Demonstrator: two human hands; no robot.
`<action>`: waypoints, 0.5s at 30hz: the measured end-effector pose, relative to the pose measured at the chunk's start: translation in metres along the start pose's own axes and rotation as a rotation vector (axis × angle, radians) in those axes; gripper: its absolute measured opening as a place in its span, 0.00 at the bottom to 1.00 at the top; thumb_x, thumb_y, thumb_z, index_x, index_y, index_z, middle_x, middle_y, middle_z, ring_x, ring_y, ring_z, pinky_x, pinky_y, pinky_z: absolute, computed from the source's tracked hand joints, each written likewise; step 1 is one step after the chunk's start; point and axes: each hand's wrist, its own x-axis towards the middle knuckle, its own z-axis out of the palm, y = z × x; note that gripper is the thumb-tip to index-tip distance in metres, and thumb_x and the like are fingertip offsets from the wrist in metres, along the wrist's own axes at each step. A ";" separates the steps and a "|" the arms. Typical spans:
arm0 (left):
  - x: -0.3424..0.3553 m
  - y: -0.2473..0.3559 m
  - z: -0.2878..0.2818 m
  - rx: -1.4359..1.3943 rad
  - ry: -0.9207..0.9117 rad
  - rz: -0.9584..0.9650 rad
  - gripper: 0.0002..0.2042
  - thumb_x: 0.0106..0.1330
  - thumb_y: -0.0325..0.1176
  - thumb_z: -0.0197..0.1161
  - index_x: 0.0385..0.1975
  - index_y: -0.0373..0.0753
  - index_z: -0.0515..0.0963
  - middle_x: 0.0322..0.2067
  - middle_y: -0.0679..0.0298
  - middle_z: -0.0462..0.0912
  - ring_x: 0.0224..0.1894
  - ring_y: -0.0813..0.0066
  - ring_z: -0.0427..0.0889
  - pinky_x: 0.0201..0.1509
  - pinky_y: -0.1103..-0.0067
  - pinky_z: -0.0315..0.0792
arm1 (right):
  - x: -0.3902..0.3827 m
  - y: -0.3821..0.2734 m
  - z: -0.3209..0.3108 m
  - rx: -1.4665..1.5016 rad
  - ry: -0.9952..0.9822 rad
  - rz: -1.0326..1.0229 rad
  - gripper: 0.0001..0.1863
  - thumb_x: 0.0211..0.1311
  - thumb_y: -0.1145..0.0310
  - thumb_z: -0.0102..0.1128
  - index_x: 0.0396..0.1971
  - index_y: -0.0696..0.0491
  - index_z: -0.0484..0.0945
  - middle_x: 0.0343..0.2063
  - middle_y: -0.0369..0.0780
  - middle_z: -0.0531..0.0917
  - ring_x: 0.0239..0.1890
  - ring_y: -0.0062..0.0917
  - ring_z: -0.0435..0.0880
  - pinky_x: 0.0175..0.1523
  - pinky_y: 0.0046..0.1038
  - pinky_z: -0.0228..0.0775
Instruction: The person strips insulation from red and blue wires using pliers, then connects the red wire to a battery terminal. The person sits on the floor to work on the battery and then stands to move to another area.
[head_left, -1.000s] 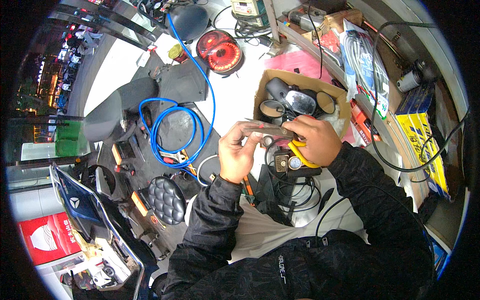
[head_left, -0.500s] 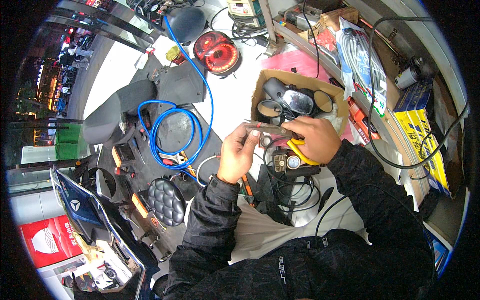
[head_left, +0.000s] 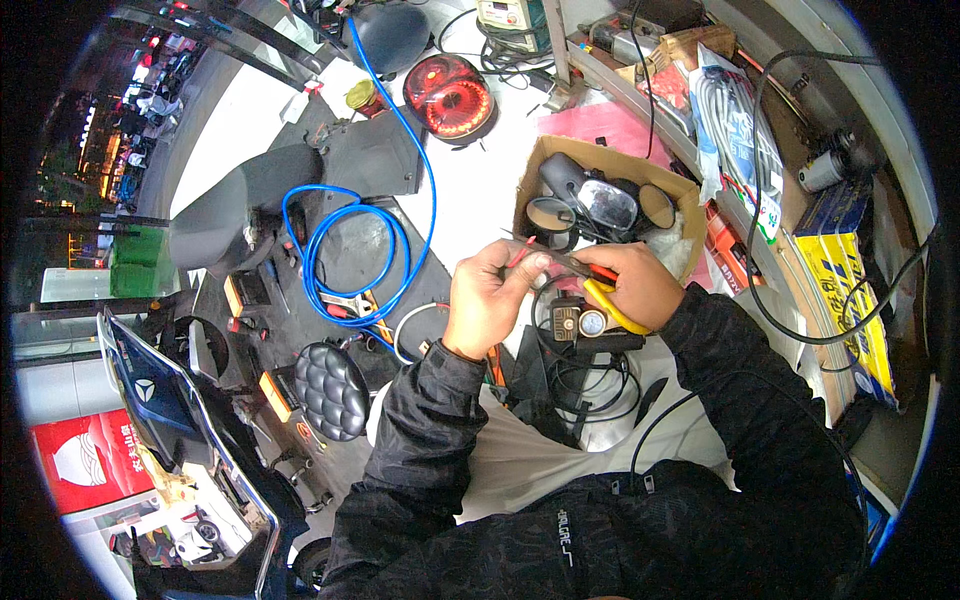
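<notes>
My right hand (head_left: 640, 287) is closed round a pair of pliers with yellow and red handles (head_left: 617, 310). The pliers' grey jaws point left toward my left hand (head_left: 492, 298). Thumb and fingers of that hand pinch a thin piece with red on it (head_left: 526, 249); its exact kind is too small to tell. The jaws reach the left fingertips, but whether they grip the piece cannot be made out. Just below the pliers is a small device with a round gauge (head_left: 592, 323), its black cables looped beneath it.
A cardboard box (head_left: 535, 165) of mirrors stands beyond my hands. Coiled blue hose (head_left: 398, 262) lies to the left, near a black tufted cushion (head_left: 332, 392). Farther off glows a round red lamp (head_left: 450, 98). Shelves with a bagged grey cable (head_left: 735, 135) line the right.
My left hand has come slightly nearer the pliers, and the thin piece sits at a different angle. The pliers' red handle now shows in my right hand. The whole view has shifted a little.
</notes>
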 end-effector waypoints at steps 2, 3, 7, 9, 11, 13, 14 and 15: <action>0.000 0.002 -0.001 0.010 -0.005 0.000 0.10 0.68 0.33 0.72 0.33 0.32 0.83 0.23 0.71 0.79 0.28 0.88 0.69 0.30 0.84 0.65 | 0.001 0.000 0.002 -0.002 0.016 -0.016 0.16 0.58 0.70 0.68 0.47 0.56 0.84 0.36 0.50 0.87 0.40 0.45 0.87 0.45 0.38 0.79; 0.000 0.003 -0.002 0.020 -0.010 -0.001 0.10 0.68 0.33 0.72 0.33 0.32 0.83 0.24 0.71 0.80 0.28 0.87 0.69 0.31 0.84 0.66 | 0.001 0.000 0.003 0.002 0.022 -0.020 0.16 0.58 0.71 0.68 0.47 0.56 0.84 0.37 0.50 0.87 0.40 0.45 0.88 0.45 0.38 0.79; 0.000 0.004 -0.005 0.014 -0.025 -0.003 0.10 0.68 0.34 0.72 0.34 0.32 0.84 0.23 0.70 0.81 0.27 0.87 0.70 0.31 0.83 0.68 | -0.001 0.003 0.006 0.026 0.021 -0.014 0.17 0.58 0.71 0.69 0.47 0.57 0.83 0.38 0.50 0.87 0.41 0.44 0.88 0.47 0.37 0.79; 0.001 0.002 -0.005 0.042 -0.012 -0.008 0.10 0.68 0.34 0.72 0.35 0.32 0.85 0.24 0.69 0.82 0.27 0.87 0.71 0.31 0.83 0.69 | -0.001 0.004 0.008 0.008 0.040 -0.031 0.17 0.58 0.71 0.69 0.48 0.58 0.83 0.37 0.51 0.87 0.40 0.44 0.89 0.46 0.36 0.79; 0.002 0.000 -0.003 0.100 -0.007 -0.019 0.11 0.67 0.35 0.73 0.35 0.32 0.85 0.24 0.68 0.83 0.27 0.87 0.72 0.31 0.83 0.69 | 0.001 0.005 0.008 0.016 0.103 0.004 0.17 0.59 0.71 0.69 0.49 0.59 0.82 0.37 0.50 0.87 0.40 0.39 0.89 0.46 0.34 0.79; 0.003 -0.003 0.000 0.199 -0.006 -0.056 0.12 0.66 0.36 0.74 0.35 0.32 0.85 0.24 0.67 0.84 0.27 0.88 0.72 0.31 0.83 0.70 | 0.005 0.006 0.008 0.049 0.202 0.096 0.17 0.61 0.72 0.69 0.49 0.59 0.82 0.38 0.46 0.89 0.39 0.30 0.89 0.47 0.31 0.79; 0.004 -0.004 0.001 0.180 0.006 -0.075 0.12 0.65 0.36 0.74 0.35 0.32 0.85 0.24 0.67 0.85 0.27 0.88 0.72 0.31 0.83 0.70 | 0.006 0.006 0.007 0.032 0.215 0.100 0.17 0.62 0.71 0.69 0.49 0.60 0.82 0.37 0.46 0.89 0.39 0.28 0.88 0.47 0.30 0.79; 0.005 -0.004 0.001 0.161 0.015 -0.092 0.12 0.65 0.36 0.75 0.35 0.32 0.85 0.24 0.66 0.85 0.27 0.88 0.72 0.31 0.83 0.71 | 0.007 0.007 0.005 0.015 0.230 0.104 0.16 0.63 0.71 0.69 0.50 0.60 0.82 0.37 0.45 0.89 0.38 0.25 0.88 0.47 0.30 0.79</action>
